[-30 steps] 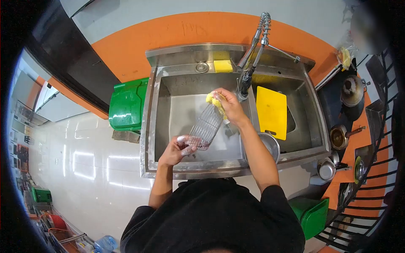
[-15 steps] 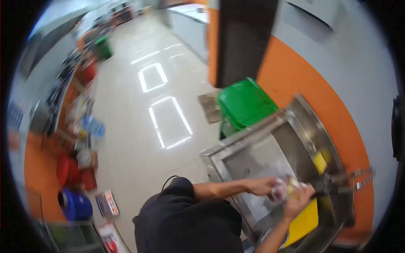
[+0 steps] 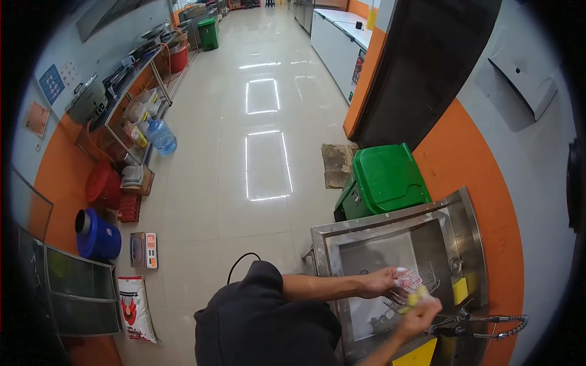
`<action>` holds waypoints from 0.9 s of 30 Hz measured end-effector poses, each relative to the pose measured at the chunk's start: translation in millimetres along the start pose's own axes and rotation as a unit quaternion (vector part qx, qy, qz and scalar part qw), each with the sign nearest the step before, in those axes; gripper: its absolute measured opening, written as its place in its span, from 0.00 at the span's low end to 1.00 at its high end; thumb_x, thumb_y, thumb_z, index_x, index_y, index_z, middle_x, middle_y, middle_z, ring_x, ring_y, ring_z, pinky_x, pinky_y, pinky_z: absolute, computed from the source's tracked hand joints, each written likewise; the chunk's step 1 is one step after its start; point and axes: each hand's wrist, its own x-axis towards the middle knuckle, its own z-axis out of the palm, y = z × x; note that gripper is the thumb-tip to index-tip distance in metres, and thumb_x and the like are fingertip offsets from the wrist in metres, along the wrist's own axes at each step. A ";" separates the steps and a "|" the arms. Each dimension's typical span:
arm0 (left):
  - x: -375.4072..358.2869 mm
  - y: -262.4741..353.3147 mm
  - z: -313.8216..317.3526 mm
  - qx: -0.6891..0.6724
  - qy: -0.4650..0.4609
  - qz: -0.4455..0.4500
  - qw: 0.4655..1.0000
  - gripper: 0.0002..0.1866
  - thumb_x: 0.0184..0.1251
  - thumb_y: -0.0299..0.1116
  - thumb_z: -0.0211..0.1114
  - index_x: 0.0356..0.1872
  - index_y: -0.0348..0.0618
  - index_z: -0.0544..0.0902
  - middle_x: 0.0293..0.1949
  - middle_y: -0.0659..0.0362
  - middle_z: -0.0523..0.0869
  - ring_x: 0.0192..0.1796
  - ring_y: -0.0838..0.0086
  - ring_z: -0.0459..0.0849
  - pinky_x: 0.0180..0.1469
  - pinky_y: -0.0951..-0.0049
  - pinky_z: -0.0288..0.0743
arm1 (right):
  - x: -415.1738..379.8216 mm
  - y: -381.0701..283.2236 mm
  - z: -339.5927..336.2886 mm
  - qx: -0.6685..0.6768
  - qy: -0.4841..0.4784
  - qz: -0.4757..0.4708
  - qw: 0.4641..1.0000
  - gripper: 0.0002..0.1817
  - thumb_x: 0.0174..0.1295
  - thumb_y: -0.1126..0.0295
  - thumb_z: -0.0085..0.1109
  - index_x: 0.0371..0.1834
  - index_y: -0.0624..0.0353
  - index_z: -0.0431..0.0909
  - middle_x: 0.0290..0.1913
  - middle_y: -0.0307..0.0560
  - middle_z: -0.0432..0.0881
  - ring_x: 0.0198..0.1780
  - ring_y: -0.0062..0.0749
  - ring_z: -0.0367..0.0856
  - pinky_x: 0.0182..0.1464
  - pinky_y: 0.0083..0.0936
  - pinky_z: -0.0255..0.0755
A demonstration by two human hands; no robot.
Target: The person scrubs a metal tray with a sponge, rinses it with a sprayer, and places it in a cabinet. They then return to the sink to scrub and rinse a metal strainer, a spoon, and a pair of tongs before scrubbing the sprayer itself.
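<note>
Over the sink [image 3: 332, 235], my left hand [image 3: 383, 282] grips a thin metal wire basket [image 3: 429, 276] by its near side. White suds cover part of the wire and my left fingertips. My right hand [image 3: 421, 315] is closed around a yellow sponge [image 3: 416, 297] with foam on it, pressed against or very close to the wire. The basket's lower part is partly hidden by the sponge and my hands. Beside my right hand is the tap with its coiled spring hose [image 3: 516, 326].
A yellow cloth or sponge [image 3: 460, 291] lies on the sink's back ledge, and a yellow sheet [image 3: 417, 354] sits at its near end. A green lidded bin [image 3: 390, 177] stands against the sink's far end. Along the left are a scale [image 3: 144, 250], a sack [image 3: 135, 308] and a blue drum [image 3: 101, 235].
The view has turned and sharpened, so the room appears shifted. The wire basket now shows more plainly. Both hands stay over the sink, still holding the basket and sponge.
</note>
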 end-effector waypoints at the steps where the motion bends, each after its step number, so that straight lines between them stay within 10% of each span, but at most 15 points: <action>1: 3.4 -2.8 -5.2 -0.007 -0.033 -0.007 0.999 0.18 0.74 0.40 0.60 0.58 0.42 0.75 0.52 0.61 0.83 0.55 0.75 0.81 0.56 0.67 0.78 | -2.4 -16.8 3.0 -0.034 -0.040 -0.129 0.990 0.11 0.69 0.72 0.52 0.41 0.71 0.77 0.40 0.56 0.78 0.44 0.46 0.75 0.52 0.35 0.69; 4: -1.6 3.8 1.6 -0.034 -0.051 -0.014 0.998 0.18 0.72 0.41 0.62 0.57 0.43 0.76 0.51 0.61 0.83 0.56 0.72 0.81 0.56 0.64 0.78 | 6.2 -2.8 1.2 -0.111 -0.083 -0.237 0.962 0.08 0.66 0.75 0.55 0.38 0.73 0.77 0.38 0.60 0.76 0.46 0.53 0.74 0.53 0.42 0.68; 8: -0.7 3.8 -7.8 0.004 -0.071 0.056 0.996 0.20 0.66 0.44 0.66 0.54 0.46 0.78 0.50 0.57 0.82 0.55 0.65 0.82 0.54 0.58 0.80 | -7.7 -27.3 0.3 0.018 0.024 0.037 0.999 0.05 0.62 0.76 0.59 0.35 0.70 0.79 0.40 0.57 0.79 0.47 0.49 0.76 0.53 0.45 0.68; 10: 4.4 3.9 -4.6 -0.028 -0.022 -0.025 0.999 0.16 0.71 0.37 0.60 0.56 0.45 0.78 0.53 0.57 0.83 0.56 0.64 0.83 0.56 0.58 0.80 | 0.1 -33.1 -5.6 -0.122 -0.068 -0.264 0.954 0.06 0.56 0.74 0.66 0.33 0.65 0.80 0.39 0.56 0.80 0.48 0.53 0.77 0.53 0.45 0.70; 15: -3.1 2.7 12.3 0.004 0.055 -0.065 0.996 0.20 0.72 0.40 0.61 0.59 0.44 0.72 0.58 0.55 0.80 0.58 0.53 0.82 0.52 0.60 0.80 | 14.5 16.5 -28.2 -0.063 0.037 -0.038 0.997 0.04 0.53 0.73 0.66 0.29 0.60 0.81 0.33 0.50 0.78 0.43 0.48 0.76 0.48 0.42 0.67; 18: 9.5 -11.9 6.3 -0.032 0.077 -0.083 0.993 0.18 0.71 0.38 0.61 0.58 0.45 0.73 0.54 0.56 0.81 0.58 0.51 0.82 0.50 0.59 0.83 | 2.1 -14.1 -32.4 -0.026 -0.039 -0.167 0.985 0.04 0.53 0.74 0.66 0.29 0.60 0.80 0.33 0.45 0.79 0.42 0.46 0.76 0.48 0.37 0.66; 22: 14.2 -10.3 16.4 -0.029 0.055 -0.099 0.993 0.18 0.71 0.38 0.62 0.58 0.45 0.73 0.54 0.56 0.81 0.57 0.51 0.82 0.47 0.61 0.85 | 1.8 10.6 -41.4 -0.172 -0.018 -0.163 0.971 0.04 0.52 0.74 0.66 0.30 0.58 0.81 0.33 0.44 0.79 0.43 0.44 0.76 0.48 0.35 0.65; 24: 15.0 -10.9 9.3 -0.016 0.042 -0.109 0.993 0.17 0.72 0.37 0.60 0.58 0.45 0.73 0.55 0.55 0.81 0.56 0.52 0.83 0.46 0.62 0.85 | 14.9 22.7 -55.5 -0.128 0.042 -0.010 0.991 0.05 0.50 0.72 0.67 0.30 0.56 0.82 0.34 0.42 0.79 0.46 0.42 0.76 0.51 0.37 0.63; 27: 25.7 -24.4 1.7 -0.050 0.044 -0.102 0.993 0.17 0.73 0.38 0.59 0.58 0.45 0.73 0.53 0.56 0.82 0.54 0.53 0.84 0.46 0.62 0.85 | -1.8 -17.7 -53.9 -0.110 -0.014 -0.094 0.989 0.06 0.49 0.71 0.68 0.31 0.54 0.83 0.34 0.41 0.79 0.45 0.39 0.76 0.52 0.43 0.60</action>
